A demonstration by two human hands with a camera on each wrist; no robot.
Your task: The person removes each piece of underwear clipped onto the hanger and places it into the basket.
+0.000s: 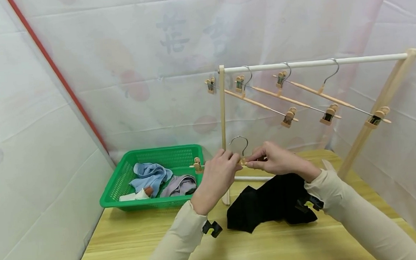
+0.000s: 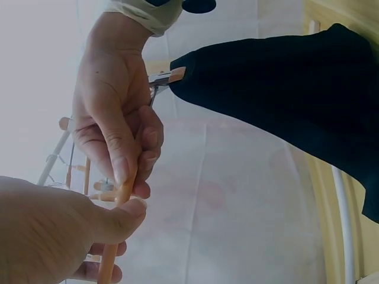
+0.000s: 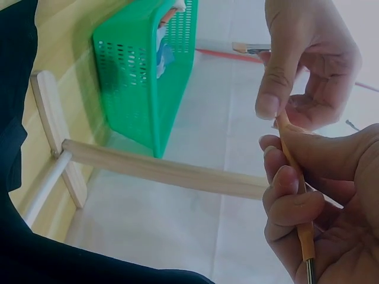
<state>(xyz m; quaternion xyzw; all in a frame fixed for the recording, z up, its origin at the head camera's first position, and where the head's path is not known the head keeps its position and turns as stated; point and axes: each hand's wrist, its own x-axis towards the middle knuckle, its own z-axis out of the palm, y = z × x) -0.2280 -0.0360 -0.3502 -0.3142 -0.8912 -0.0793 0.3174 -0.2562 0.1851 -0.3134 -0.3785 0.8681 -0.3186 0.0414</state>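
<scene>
My left hand (image 1: pixel 219 169) and right hand (image 1: pixel 279 161) pinch the thin wooden bar of a clip hanger (image 3: pixel 287 148), side by side at its middle. Its metal hook (image 1: pixel 244 143) points up between them. The hanger's left clip (image 1: pixel 197 166) sticks out past the left hand with nothing in it. Beyond the right hand, the other clip (image 2: pixel 176 74) bites one edge of a black cloth garment (image 2: pixel 272 94). In the head view this black garment (image 1: pixel 266 204) spreads below the right forearm, over the table, partly hidden by the sleeve.
A green basket (image 1: pixel 117 205) at the left holds a blue cloth (image 1: pixel 150 177), a grey cloth (image 1: pixel 181 186) and a white-and-brown piece (image 1: pixel 135 196). Behind the hands stands a wooden rack (image 1: pixel 222 109); three clip hangers (image 1: pixel 281 96) hang from its white rail (image 1: pixel 311 64).
</scene>
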